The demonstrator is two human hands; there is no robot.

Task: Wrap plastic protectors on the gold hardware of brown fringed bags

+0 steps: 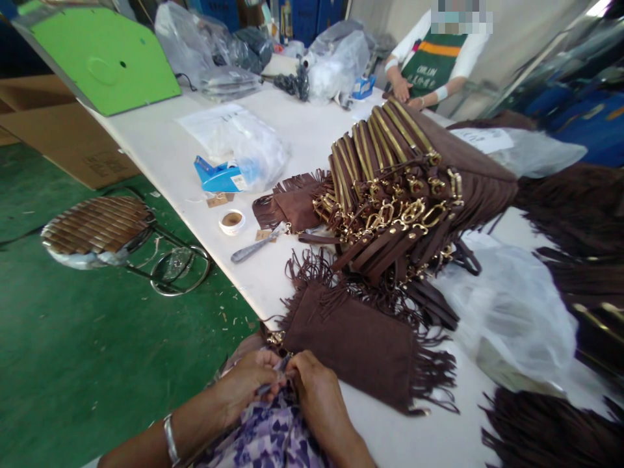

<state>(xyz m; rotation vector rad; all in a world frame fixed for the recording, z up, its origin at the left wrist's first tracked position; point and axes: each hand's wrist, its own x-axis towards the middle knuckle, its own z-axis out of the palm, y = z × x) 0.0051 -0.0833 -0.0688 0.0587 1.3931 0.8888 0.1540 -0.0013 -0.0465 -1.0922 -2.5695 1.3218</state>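
Close to my body at the table's edge, my left hand (258, 380) and my right hand (314, 390) meet with their fingers pinched together. Between them is a thin dark strip (266, 389), greyish and shiny as if covered in clear film; its ends are partly hidden by the fingers. Just beyond the fingers lies a brown fringed bag (355, 344), flat on the table, with gold metal fittings (275, 337) at its near left corner. My right hand is beside the bag's lower left edge.
Many brown bags with gold zips (385, 143) stand stacked on the white table (160, 149). Nearby are a blue tape dispenser (219, 175), a tape roll (232, 222), a film-wrapped strap (256, 247) and plastic bags (511, 305). A stool (97, 224) stands left; a co-worker (433, 65) stands opposite.
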